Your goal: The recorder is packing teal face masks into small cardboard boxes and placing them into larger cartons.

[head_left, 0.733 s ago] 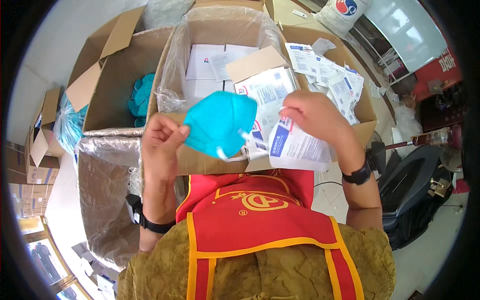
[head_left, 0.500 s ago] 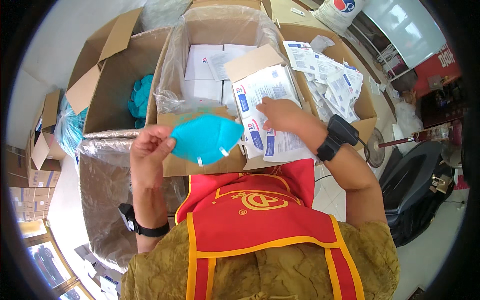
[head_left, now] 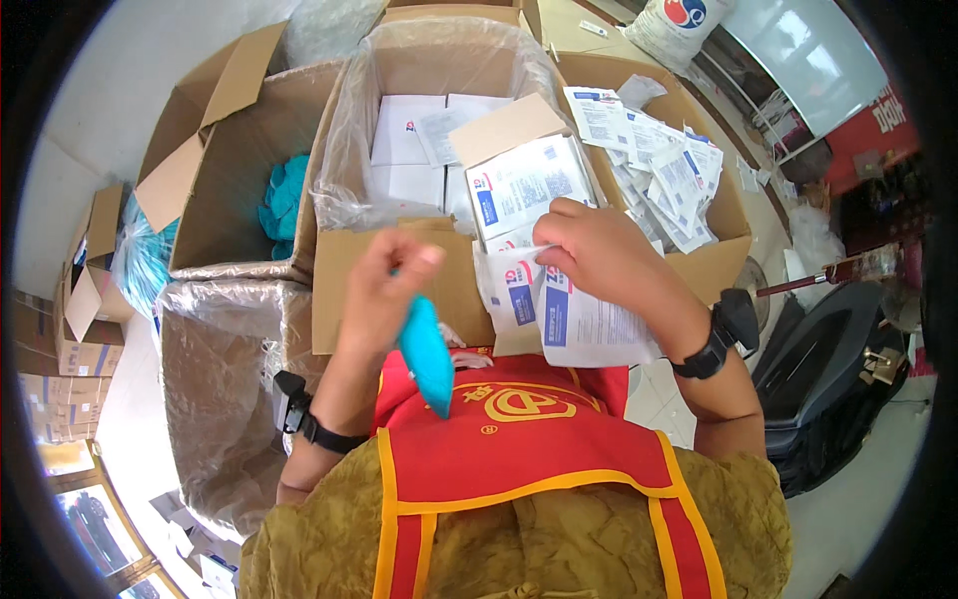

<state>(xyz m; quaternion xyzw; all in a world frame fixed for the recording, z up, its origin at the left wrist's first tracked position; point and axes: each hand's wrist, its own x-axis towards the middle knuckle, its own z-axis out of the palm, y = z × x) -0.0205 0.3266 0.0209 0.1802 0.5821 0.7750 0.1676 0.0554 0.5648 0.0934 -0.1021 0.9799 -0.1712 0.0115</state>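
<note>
Teal and seen nearly edge-on, the mask (head_left: 427, 364) hangs just below the left hand (head_left: 392, 278), in front of the red apron (head_left: 519, 449). Blur hides how that hand's fingers close, so I cannot tell whether they grip the mask or only touch it. If they have just its edge, it could slip onto the apron or down to the floor (head_left: 661, 404), picking up dirt. White straps seem to trail beside it and might snag on the box flap (head_left: 399, 290) near them, tugging it askew. On the other side, the right hand (head_left: 547, 262) is clamped, thumb against fingers, on the top edges of white packets (head_left: 599, 329); which of the two overlapping ones bears the grip is unclear. A pinch that high could let one slide free, or crease and tear the paper if pulled hard. Behind them, the small box (head_left: 509, 132) stands open and full, and a wrist catching its raised flap could tip it. Beyond, the right carton (head_left: 733, 225) is heaped with loose packets, so a brush of the right forearm might spill some. Masks also lie in the left carton (head_left: 235, 190), well apart.
</note>
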